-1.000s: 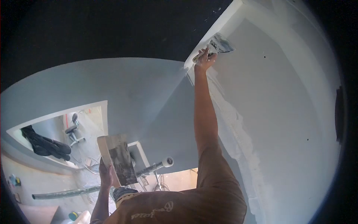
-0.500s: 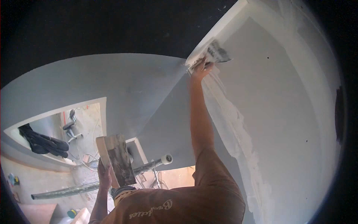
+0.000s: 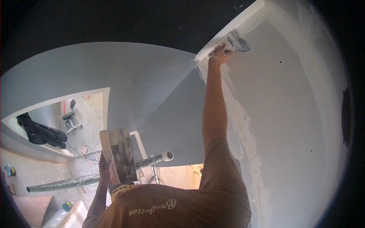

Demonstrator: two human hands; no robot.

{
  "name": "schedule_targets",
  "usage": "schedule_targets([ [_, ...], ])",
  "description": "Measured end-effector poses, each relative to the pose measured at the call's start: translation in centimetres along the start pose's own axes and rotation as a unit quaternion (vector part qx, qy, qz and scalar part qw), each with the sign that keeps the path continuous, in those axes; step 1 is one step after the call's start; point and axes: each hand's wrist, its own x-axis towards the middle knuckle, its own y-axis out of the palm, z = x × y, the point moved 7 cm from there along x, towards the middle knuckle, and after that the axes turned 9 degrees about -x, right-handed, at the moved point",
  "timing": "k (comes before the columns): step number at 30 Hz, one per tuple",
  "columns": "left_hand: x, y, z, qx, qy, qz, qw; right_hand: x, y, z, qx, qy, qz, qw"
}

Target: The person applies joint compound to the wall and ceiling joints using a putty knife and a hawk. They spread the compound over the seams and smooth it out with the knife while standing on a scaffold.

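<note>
My right hand [image 3: 222, 55] is raised high to the corner where the wall panel meets the white strip. Its fingers are closed around a putty knife [image 3: 238, 41], whose broad, smeared blade lies at the grey panel. A pale band of filler [image 3: 243, 125] runs down the panel edge beside my forearm. Low on the left, my left hand [image 3: 106, 169] grips a wooden board [image 3: 121, 154] by its pale edge. Dark and grey smears cover the board's face, and its underside is hidden.
A long, stained tube [image 3: 62, 185] passes behind the board and ends in a pale cap. Dark cloth-like items [image 3: 42, 133] hang over the framed opening [image 3: 57, 102] at left. Beyond it, a stand [image 3: 72, 117] and cables are on the floor.
My right hand and the putty knife have moved up and right along the white strip. The view has shifted slightly; my left hand still holds the board.
</note>
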Motion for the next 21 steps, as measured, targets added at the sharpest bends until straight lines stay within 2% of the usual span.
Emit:
schedule_targets([
  [1,0.1,0.1,-0.2,0.001,0.001,0.001,1.000,-1.7,-0.7,-1.1,-0.009,0.000,0.001,1.000],
  [3,0.1,0.4,-1.1,0.045,-0.003,-0.001,0.999,-5.7,-1.8,-1.4,-0.064,-0.089,-0.010,0.994],
  [4,0.1,0.3,-1.6,0.047,-0.002,-0.001,0.999,-7.3,-2.0,-2.1,-0.063,-0.088,-0.012,0.994],
  [6,-0.1,0.2,-1.8,0.074,-0.028,0.010,0.997,-10.5,-3.4,-6.5,0.107,0.119,-0.069,0.985],
  [7,-0.1,0.0,-1.6,0.077,-0.029,0.009,0.997,-11.7,-4.0,-7.2,0.107,0.121,-0.071,0.984],
  [9,-0.1,-0.4,-1.6,0.083,0.033,0.002,0.996,-13.8,-5.0,-9.0,0.014,0.202,-0.077,0.976],
  [10,-0.1,-0.6,-1.4,0.086,0.033,0.002,0.996,-14.4,-4.6,-7.4,-0.082,0.079,-0.058,0.992],
  [11,-0.1,-0.9,-1.2,0.074,0.033,0.000,0.997,-15.0,-4.8,-7.5,-0.082,0.082,-0.058,0.992],
  [12,-0.2,-1.2,-1.0,0.063,0.034,-0.001,0.997,-15.8,-5.2,-8.9,0.057,0.141,-0.078,0.985],
  [13,-0.3,-1.5,-0.7,0.064,0.033,-0.002,0.997,-16.2,-5.1,-10.1,0.196,0.197,-0.096,0.956],
  [14,-0.5,-1.8,-0.3,0.092,0.057,0.022,0.994,-16.6,-5.2,-10.5,0.196,0.198,-0.097,0.956],
  [15,-0.5,-1.2,-1.1,0.120,0.081,0.047,0.988,-16.7,-5.7,-9.4,0.015,0.083,-0.082,0.993],
  [16,-0.6,-0.8,-1.9,0.123,0.081,0.048,0.988,-16.7,-5.4,-8.0,-0.166,-0.034,-0.064,0.984],
  [17,-0.8,-0.9,-2.0,0.107,0.044,0.017,0.993,-17.2,-5.5,-8.6,-0.166,-0.033,-0.067,0.983],
  [18,-0.7,-0.7,-2.4,0.091,0.008,-0.014,0.996,-17.7,-5.3,-7.6,-0.135,0.050,-0.094,0.985],
  [19,-0.6,-0.3,-2.7,0.094,0.011,-0.011,0.995,-18.3,-5.5,-8.1,-0.103,0.132,-0.120,0.979],
  [21,-0.4,-0.5,-2.3,0.076,-0.015,-0.028,0.997,-19.5,-5.7,-8.3,-0.119,0.095,-0.126,0.980],
])
